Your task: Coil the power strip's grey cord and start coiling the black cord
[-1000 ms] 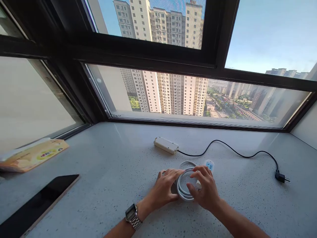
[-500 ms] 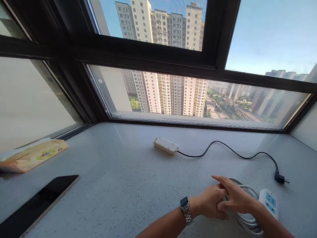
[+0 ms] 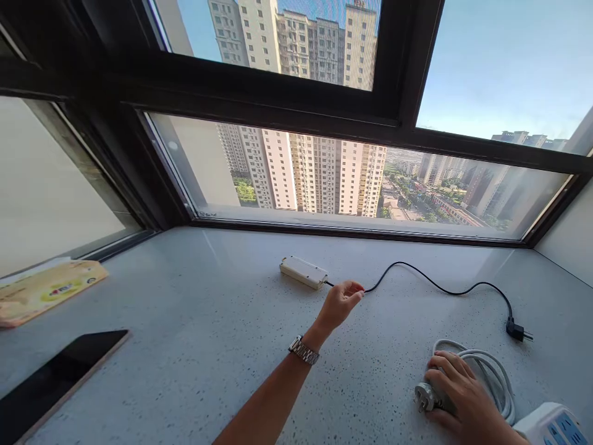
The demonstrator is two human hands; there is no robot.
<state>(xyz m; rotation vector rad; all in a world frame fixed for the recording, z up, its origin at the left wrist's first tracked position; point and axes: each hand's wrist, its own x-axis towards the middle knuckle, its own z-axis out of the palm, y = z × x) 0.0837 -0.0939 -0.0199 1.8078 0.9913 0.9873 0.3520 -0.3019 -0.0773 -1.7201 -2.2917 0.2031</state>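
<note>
My left hand [image 3: 341, 304], with a metal watch band on its wrist, has its fingers closed round the black cord [image 3: 433, 281] beside the small white box [image 3: 303, 272]. The cord runs from that box across the counter to a black plug [image 3: 517, 331] at the right. At the lower right, my right hand [image 3: 456, 392] is wrapped round the grey plug [image 3: 424, 396] of the extension cord. The coiled white cable [image 3: 503, 380] lies beside and partly under this hand. Part of the white power strip [image 3: 553, 425] shows at the bottom right corner.
A dark flat device [image 3: 65, 377] lies on the speckled counter [image 3: 208, 346] at the lower left. Behind it is a yellow packet [image 3: 53, 292]. The dark window frame [image 3: 361, 233] borders the counter's far edge.
My hands have moved apart. The left went up and left to the black cord; the right now grips the grey plug. The power strip and coil have shifted to the lower right.
</note>
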